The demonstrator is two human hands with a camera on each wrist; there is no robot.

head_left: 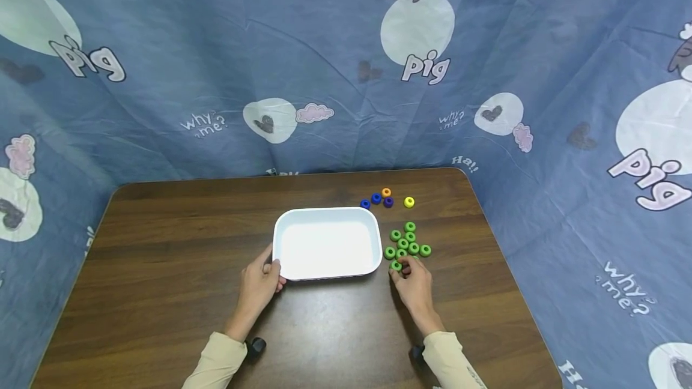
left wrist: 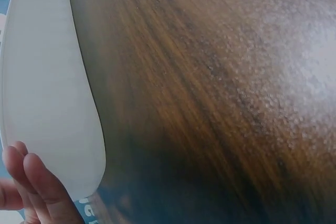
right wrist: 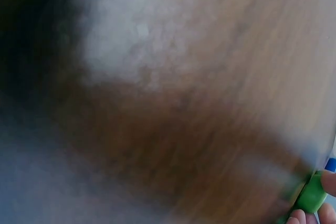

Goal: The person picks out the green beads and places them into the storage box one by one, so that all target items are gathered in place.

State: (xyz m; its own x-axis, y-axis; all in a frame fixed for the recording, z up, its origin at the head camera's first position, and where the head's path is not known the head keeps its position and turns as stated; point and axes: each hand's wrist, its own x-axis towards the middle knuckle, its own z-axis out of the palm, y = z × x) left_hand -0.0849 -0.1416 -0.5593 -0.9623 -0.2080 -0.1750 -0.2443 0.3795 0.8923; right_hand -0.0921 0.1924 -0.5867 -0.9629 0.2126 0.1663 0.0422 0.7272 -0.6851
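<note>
A white rectangular tray [head_left: 327,275] sits near the middle of the table. My left hand [head_left: 259,281] holds its front left corner, thumb at the rim and fingers against the outer wall. That wall fills the left side of the left wrist view, with the fingers [left wrist: 44,184] along it. To the tray's right, my right hand [head_left: 415,286] pinches a green ring-shaped bead [head_left: 396,265] between thumb and fingers. The pinched bead also shows at the lower right corner of the right wrist view. Several more green beads [head_left: 402,244] lie loosely grouped just beyond that hand.
Behind the tray's right corner lie blue beads [head_left: 376,198], a dark purple bead [head_left: 388,202], an orange bead [head_left: 386,192] and a yellow bead [head_left: 409,202]. The brown wooden table [head_left: 178,245] meets a blue printed cloth [head_left: 324,65] at its back and sides.
</note>
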